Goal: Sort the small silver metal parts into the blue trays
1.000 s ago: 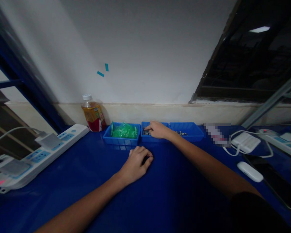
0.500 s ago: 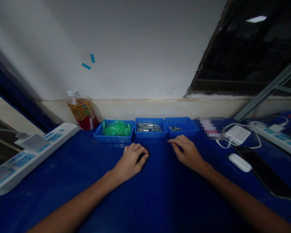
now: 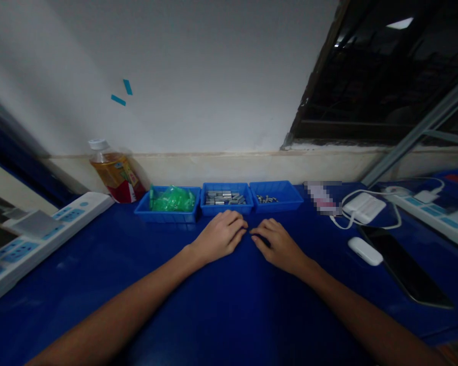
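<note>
My left hand (image 3: 222,235) is closed, its thumb pressed toward the fingers in front of the middle bin (image 3: 225,209). Facing it, my right hand (image 3: 277,243) has its thumb and fingertips drawn together in a pinch. Only a small gap parts the two hands' fingertips; anything held in them is too small or hidden to make out. Metal cylinders (image 3: 223,197) lie in the middle blue bin. The right blue bin (image 3: 290,195) has small metal pieces (image 3: 266,199) in it, apparently screws. A green plastic bag (image 3: 172,199) fills the left blue bin (image 3: 168,217).
A drink bottle (image 3: 116,173) stands by the wall beyond the left power strip (image 3: 66,216). On the right lie a phone (image 3: 408,269), a white earphone case (image 3: 365,251), a white charger (image 3: 365,207) with its cable, and another power strip (image 3: 431,211).
My hands have come together, the left moving right and the right moving left, until their fingertips nearly meet. The whole view has shifted slightly.
</note>
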### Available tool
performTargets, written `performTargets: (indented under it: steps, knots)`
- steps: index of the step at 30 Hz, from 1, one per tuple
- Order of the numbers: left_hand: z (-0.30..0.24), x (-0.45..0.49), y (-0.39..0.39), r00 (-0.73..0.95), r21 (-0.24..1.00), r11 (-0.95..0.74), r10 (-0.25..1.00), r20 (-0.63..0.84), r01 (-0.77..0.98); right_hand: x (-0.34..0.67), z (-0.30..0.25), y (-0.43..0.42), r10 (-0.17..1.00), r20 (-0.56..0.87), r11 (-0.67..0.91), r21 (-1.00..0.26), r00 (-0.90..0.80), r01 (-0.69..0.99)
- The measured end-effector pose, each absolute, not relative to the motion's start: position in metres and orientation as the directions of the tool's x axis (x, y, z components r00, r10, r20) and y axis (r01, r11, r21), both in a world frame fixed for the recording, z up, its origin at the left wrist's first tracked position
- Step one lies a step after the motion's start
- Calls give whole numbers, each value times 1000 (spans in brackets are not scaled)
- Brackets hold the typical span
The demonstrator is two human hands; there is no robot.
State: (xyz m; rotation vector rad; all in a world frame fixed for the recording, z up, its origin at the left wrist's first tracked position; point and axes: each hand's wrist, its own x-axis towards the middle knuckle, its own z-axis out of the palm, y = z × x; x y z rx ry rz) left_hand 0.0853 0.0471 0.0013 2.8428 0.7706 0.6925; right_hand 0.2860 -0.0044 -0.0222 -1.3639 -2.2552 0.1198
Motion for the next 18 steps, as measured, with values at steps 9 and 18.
performTargets:
  steps: [9,18]
  knots:
    - [-12,85,47,762,251,-797,601,240,549,295,-25,9,886,443,355,-450,-140,820]
    - [-11,86,48,759,287,-782,615,215,553,300,-19,5,903,420,311,-484,-94,818]
